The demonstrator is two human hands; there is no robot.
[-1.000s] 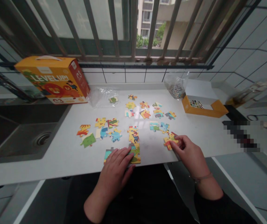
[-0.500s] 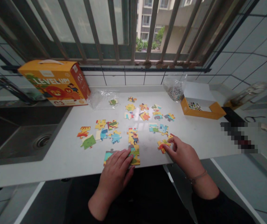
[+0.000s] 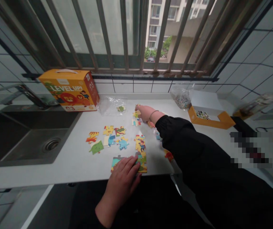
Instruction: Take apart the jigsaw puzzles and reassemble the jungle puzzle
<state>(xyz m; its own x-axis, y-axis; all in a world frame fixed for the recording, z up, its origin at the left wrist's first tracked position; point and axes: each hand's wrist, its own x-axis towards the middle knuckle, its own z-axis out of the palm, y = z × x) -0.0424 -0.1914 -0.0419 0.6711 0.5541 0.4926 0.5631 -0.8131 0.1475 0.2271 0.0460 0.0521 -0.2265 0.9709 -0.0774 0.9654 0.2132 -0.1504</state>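
Partly assembled, joined pieces lie under and beside the open fingers of the left hand; beyond them, loose pieces dot the bench. The right hand touches a far piece, its fingers' grip unclear.

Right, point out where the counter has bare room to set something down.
Bare: between the sink and the left hand; between the right sleeve and the open orange box. Crowded: around the right hand, among puzzle pieces.

Dark sink beside a faucet, window bars above white tiles.
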